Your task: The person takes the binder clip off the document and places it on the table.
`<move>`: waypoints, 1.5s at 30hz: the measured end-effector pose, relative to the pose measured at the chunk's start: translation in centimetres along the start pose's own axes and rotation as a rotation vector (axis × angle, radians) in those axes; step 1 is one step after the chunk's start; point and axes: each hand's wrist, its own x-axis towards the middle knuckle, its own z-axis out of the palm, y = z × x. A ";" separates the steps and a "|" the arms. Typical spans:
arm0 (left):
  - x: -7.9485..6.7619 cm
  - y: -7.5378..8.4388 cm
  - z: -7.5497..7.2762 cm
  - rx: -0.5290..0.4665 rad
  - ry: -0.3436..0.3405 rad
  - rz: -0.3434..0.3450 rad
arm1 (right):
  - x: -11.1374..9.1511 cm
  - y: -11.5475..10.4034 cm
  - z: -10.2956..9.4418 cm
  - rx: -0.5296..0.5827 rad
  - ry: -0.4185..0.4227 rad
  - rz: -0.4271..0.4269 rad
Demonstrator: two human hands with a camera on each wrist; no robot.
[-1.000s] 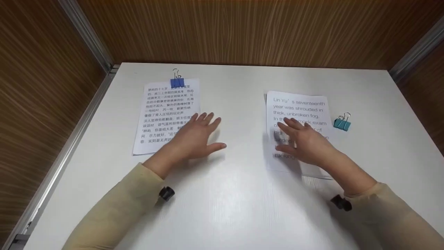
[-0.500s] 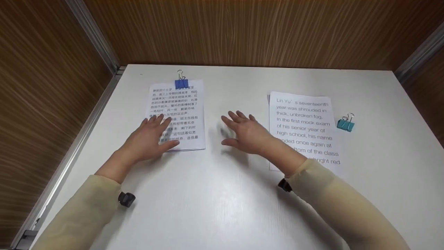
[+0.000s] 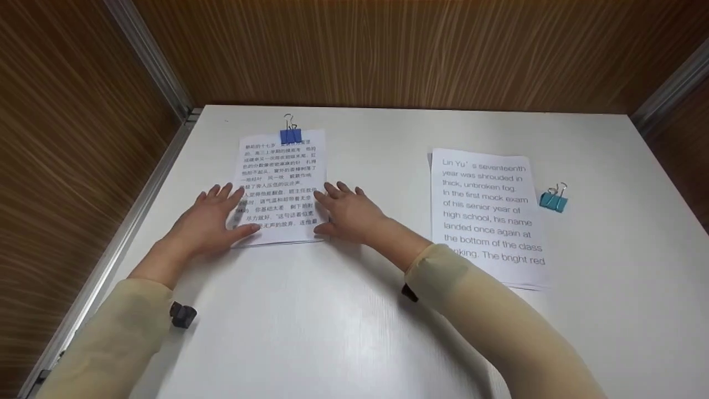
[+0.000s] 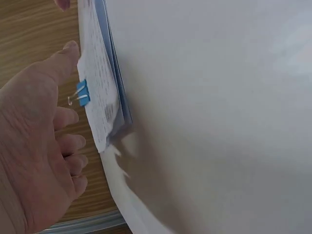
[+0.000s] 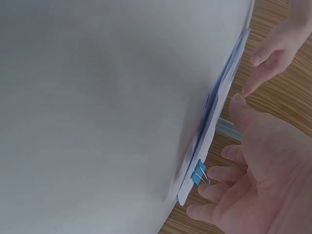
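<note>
A stack of printed paper with Chinese text lies at the left of the table, a blue binder clip gripping its top edge. My left hand is at the stack's left side, fingers spread, thumb over the lower text. At the opposite edge is my right hand, its fingertips by the paper's right side. Neither hand grips anything; whether they touch the paper is unclear. In the left wrist view, the clipped paper stack appears beyond the thumb. The right wrist view shows the same stack edge-on, with both hands beside it.
A second paper stack with English text lies at the right. A teal binder clip rests on the white table beside it. Wood-grain panels stand behind and at the sides.
My right hand has moved left from over the English stack to the Chinese stack's right edge. My left hand has moved left across the Chinese stack to its left edge.
</note>
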 end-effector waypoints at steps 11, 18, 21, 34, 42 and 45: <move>0.3 -0.9 0.7 0.006 -0.141 0.017 | 0.7 -0.2 1.2 -0.099 -0.159 -0.026; 0.7 -0.7 0.7 0.036 -0.156 0.014 | 0.6 -0.2 1.1 -0.110 -0.180 0.005; 0.6 -0.2 0.9 0.046 -0.155 0.025 | 0.2 0.0 1.0 -0.113 -0.183 0.000; 1.2 3.5 2.3 0.092 -0.120 0.114 | -3.7 3.1 0.1 -0.116 -0.186 -0.042; 1.5 5.9 2.9 0.135 -0.107 0.141 | -5.9 4.5 0.3 -0.082 -0.156 -0.058; 1.3 6.7 3.3 0.144 -0.106 0.160 | -7.0 4.9 0.5 -0.069 -0.146 -0.063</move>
